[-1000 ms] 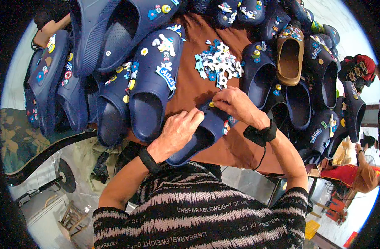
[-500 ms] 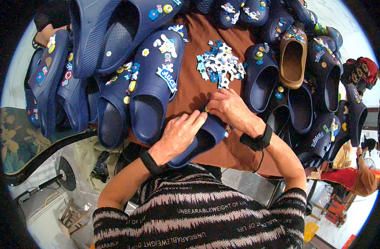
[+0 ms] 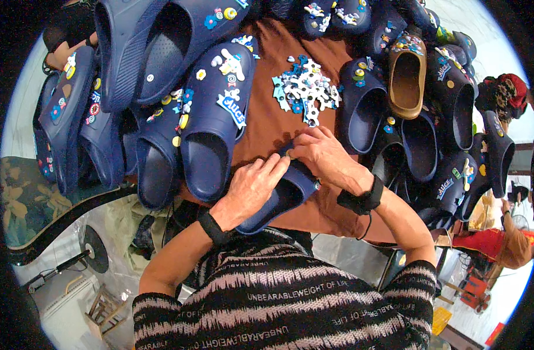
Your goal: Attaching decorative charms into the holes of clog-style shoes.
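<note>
A navy clog (image 3: 281,201) lies tilted on the brown cloth close to my body, its opening toward me. My left hand (image 3: 252,184) wraps over its left side, fingers closed on it. Over the clog's upper, my right hand (image 3: 325,153) pinches with thumb and fingertips; what sits between them is too small and covered to make out. The fingertips of both hands meet at that spot. Just beyond them is a heap of shoe charms (image 3: 308,93) in white, black and blue.
Several decorated navy clogs (image 3: 211,157) stand to the left, some stacked high. More navy clogs (image 3: 363,116) and a tan clog (image 3: 408,87) crowd the right side. The brown cloth (image 3: 273,64) covers the table. A person in brown (image 3: 515,245) is far off at the right.
Both hands stay at the same spot on the clog, with small finger shifts. A yellow bit visible at the fingertips before is now mostly covered. The view has shifted slightly.
</note>
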### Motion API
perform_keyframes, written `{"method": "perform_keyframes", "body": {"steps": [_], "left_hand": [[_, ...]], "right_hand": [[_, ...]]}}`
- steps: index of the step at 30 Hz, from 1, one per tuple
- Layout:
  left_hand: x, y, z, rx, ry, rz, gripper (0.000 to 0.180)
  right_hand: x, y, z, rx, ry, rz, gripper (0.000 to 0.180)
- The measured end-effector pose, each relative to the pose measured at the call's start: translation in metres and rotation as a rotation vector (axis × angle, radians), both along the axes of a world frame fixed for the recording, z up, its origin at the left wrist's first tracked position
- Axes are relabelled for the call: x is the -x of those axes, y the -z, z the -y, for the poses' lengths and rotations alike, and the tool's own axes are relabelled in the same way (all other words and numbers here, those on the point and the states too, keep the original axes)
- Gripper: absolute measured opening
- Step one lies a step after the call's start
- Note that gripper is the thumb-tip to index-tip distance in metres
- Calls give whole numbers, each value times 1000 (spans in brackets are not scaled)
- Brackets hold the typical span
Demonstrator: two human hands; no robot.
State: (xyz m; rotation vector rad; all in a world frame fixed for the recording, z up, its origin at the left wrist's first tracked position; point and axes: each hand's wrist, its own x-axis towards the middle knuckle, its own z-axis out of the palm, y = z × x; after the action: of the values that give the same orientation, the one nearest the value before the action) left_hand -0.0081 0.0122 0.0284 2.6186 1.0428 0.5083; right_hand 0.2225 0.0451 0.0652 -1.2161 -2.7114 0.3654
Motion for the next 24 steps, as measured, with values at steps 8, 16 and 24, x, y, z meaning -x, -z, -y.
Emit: {"method": "perform_keyframes", "body": {"steps": [8, 16, 24], "left_hand": [[1, 2, 1, 72, -18, 38, 56], [2, 0, 2, 94, -26, 22, 58], [-1, -4, 0, 88, -3, 16, 55]], "right_hand": [[8, -5, -32, 241, -32, -7, 14], [8, -5, -15, 143, -4, 49, 13], [11, -14, 5, -42, 2, 161, 24]]}}
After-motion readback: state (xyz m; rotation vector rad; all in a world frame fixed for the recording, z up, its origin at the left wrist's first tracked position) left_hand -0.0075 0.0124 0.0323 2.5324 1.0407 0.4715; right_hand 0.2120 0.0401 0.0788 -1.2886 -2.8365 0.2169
